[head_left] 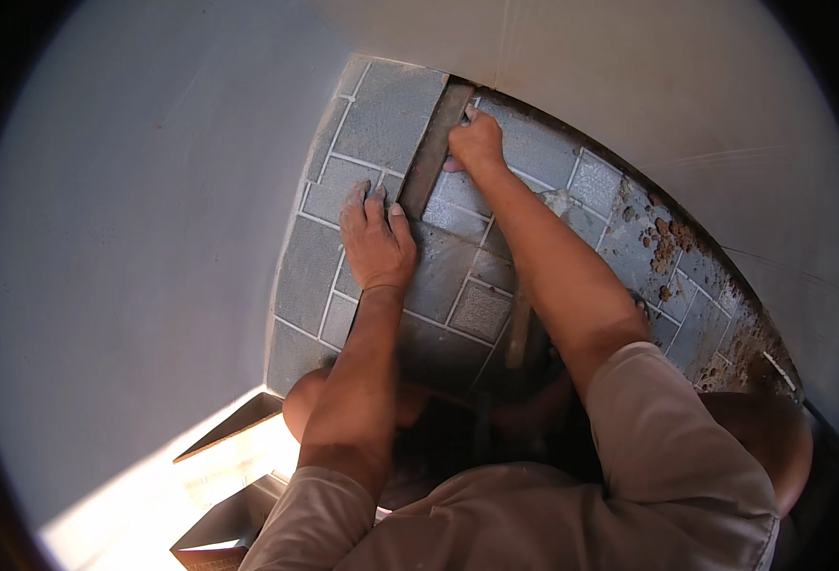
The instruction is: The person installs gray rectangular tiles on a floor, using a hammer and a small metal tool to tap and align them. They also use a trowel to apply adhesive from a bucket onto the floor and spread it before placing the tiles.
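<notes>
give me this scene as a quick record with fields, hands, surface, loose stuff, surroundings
left hand: left hand rests on the grey tiling, fingers spread
right hand: right hand has fingers curled beside the brown strip; whether it grips anything is unclear
surface: grey tiling patterned with pale lines; the brown strip runs between two sections, to the right of the left hand
loose material: reddish-brown clumps scattered over the tiling on the right
surroundings: plain wall on the left; bright light at lower left
</notes>
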{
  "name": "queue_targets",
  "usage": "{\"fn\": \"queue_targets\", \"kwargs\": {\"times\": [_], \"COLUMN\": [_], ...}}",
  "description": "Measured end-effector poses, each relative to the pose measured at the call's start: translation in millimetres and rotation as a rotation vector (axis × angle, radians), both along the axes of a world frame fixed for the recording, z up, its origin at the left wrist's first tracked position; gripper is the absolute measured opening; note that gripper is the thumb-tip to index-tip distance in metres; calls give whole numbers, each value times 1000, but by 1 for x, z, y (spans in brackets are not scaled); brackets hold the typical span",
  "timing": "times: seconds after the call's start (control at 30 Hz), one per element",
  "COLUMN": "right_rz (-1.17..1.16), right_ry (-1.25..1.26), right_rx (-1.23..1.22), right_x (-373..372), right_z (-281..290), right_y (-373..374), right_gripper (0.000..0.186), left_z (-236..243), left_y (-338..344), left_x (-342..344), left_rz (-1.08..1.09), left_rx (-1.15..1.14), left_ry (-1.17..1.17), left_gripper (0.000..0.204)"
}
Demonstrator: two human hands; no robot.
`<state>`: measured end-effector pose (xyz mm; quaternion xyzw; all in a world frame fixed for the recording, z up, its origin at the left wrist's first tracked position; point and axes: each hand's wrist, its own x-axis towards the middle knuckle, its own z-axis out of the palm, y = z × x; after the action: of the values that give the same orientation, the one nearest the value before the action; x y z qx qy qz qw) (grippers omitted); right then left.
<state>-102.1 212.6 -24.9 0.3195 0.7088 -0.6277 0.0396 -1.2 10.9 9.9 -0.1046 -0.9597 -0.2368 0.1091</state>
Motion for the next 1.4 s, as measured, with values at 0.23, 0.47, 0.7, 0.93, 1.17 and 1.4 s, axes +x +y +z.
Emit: {"fn": "queue_targets", "kwargs": {"times": [0.23,0.47,0.7,0.93,1.17,1.4], "right_rz": [-143,-436,-806,-976,-1034,-831], "right_ry": [145,88,-179,-152,-37,400], "right_rx": [266,270,374,434,496,520], "right_x": [12,119,242,275,280,374], "right_z": [-9,24,16,-17,59,305], "right_y": [-23,18,122,189,211,236], "right_gripper": [49,49,56,61,32,28], "left_z": [-3,-10,-23,-47,-58,-35], "left_y": [0,-3,-12,-43,-45,-40], "left_x": [-2,-4,-6,-19,-41,-68], "left_rz": [-51,-53,-59,-80,-7,96], "left_rx": [-45,-74,-70,-43,-23,30], "left_ry": [56,36,56,18,-13,-324], "left_gripper": [37,39,51,65,62,48]}}
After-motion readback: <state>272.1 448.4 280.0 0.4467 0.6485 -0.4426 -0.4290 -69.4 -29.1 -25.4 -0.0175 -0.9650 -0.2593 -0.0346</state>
